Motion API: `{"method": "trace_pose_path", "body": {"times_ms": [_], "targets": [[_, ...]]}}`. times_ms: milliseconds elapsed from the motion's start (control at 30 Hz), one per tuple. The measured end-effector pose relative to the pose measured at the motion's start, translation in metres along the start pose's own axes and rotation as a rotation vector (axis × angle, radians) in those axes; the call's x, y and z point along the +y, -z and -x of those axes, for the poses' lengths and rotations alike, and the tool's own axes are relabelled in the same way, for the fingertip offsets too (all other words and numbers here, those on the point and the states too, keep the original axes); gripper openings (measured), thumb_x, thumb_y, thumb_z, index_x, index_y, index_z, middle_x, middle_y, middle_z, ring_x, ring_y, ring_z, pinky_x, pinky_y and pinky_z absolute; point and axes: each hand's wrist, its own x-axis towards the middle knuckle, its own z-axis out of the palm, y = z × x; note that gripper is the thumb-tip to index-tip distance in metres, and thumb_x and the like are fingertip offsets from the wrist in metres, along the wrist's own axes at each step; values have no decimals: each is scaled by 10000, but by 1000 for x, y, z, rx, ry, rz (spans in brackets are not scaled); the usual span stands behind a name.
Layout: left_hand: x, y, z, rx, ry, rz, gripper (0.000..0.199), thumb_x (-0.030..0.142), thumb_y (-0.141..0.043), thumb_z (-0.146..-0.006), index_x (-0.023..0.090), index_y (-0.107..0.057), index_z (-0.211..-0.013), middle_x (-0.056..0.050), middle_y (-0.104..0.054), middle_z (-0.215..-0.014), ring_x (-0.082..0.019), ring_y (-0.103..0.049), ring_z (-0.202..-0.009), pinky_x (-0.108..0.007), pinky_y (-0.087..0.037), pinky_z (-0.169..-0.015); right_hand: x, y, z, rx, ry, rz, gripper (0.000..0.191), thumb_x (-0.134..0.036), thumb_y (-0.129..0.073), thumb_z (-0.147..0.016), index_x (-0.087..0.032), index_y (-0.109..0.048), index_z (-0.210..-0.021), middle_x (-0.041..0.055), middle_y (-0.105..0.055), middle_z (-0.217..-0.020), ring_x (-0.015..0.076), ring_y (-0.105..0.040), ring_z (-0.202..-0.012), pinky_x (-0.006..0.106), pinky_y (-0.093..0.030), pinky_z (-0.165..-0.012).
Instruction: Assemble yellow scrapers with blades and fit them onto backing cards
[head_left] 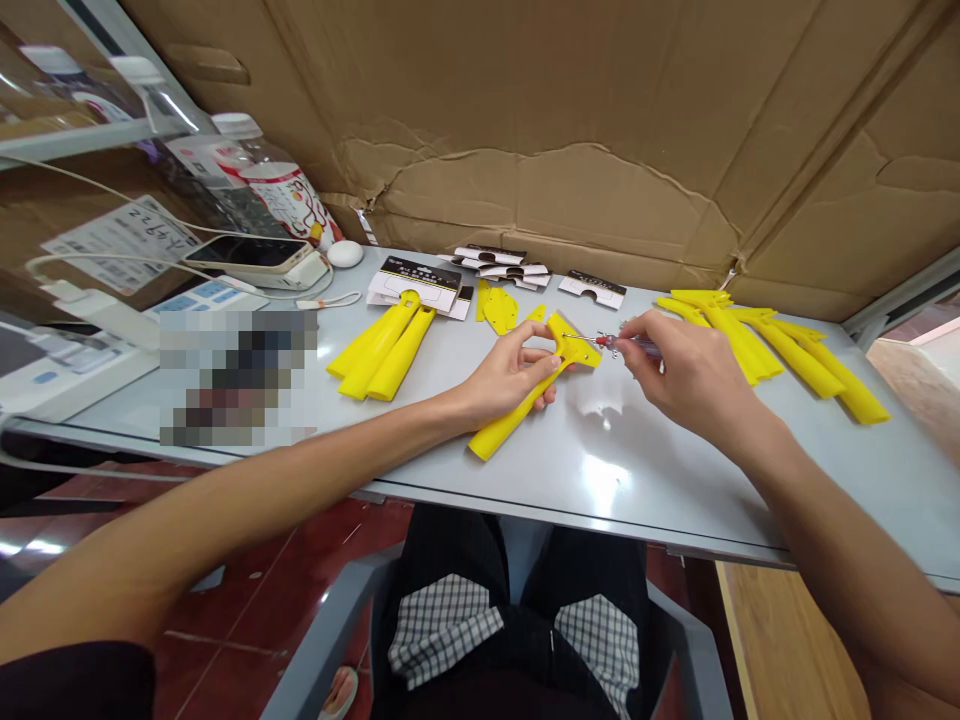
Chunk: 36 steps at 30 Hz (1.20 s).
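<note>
My left hand [517, 368] is wrapped round a yellow plastic handle [502, 428] with a wide, roughly triangular head, tilted up from the table. In my right hand [675, 365] is a screwdriver [611, 343] with a clear and red grip, its thin metal shaft reaching left to the yellow head. Whether the tip sits in a screw is too small to make out. Just behind my left hand lie flat yellow plastic pieces [498, 308]. Small metal bits, perhaps screws, show around the screwdriver's grip; my fingers partly hide them.
Several yellow handles [802, 350] lie at the right. Yellow handles [386, 350] with a printed header card [421, 284] rest at the left. More cards [502, 265] lie along the cardboard wall [570, 110]. A phone [247, 253], power strip [82, 360] and bottles [274, 180] stand far left.
</note>
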Motion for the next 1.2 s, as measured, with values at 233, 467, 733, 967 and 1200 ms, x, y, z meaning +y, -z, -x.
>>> {"method": "trace_pose_path", "body": {"times_ms": [233, 467, 733, 967, 1200], "targets": [[3, 0, 0, 2, 1, -1, 235, 263, -660, -1030, 222, -476, -1170, -98, -787, -1034, -108, -656, -571, -258, -526, -508, 1, 0, 1, 36, 112, -104, 162, -306, -609, -1086, -231, -744, -1034, 52, -813, -972, 189, -693, -754, 326, -467, -665], [1, 0, -1, -7, -8, -12, 231, 262, -667, -1028, 224, -489, -1169, -91, -782, -983, -122, -665, -574, -259, -519, -496, 2, 3, -1, 94, 173, -92, 202, -285, -574, -1100, -252, -766, -1049, 67, -749, -988, 187, -662, -769, 332, -473, -656], [3, 0, 0, -8, -8, -4, 233, 232, -658, -1031, 229, -462, -1157, -77, -794, -931, -109, -652, -554, -248, -515, -505, 5, 1, -1, 39, 53, -46, 214, -395, -600, -1090, -235, -741, -1103, 47, -824, -955, 195, -704, -707, 334, -475, -669], [3, -1, 1, -22, -28, -7, 291, 289, -707, -1007, 238, -451, -1136, -67, -788, -905, -114, -655, -560, -258, -523, -522, 3, 0, 0, 4, -62, 26, 380, -535, -537, -1091, -248, -782, -1048, 44, -784, -740, 227, -725, -683, 343, -454, -663], [3, -1, 1, 1, -17, -31, 299, 311, -708, -1001, 239, -450, -1135, -81, -792, -969, -107, -647, -547, -261, -508, -502, -2, 2, -5, -65, -192, -6, 414, -512, -518, -1082, -225, -805, -996, 52, -722, -651, 229, -668, -605, 355, -419, -641]]}}
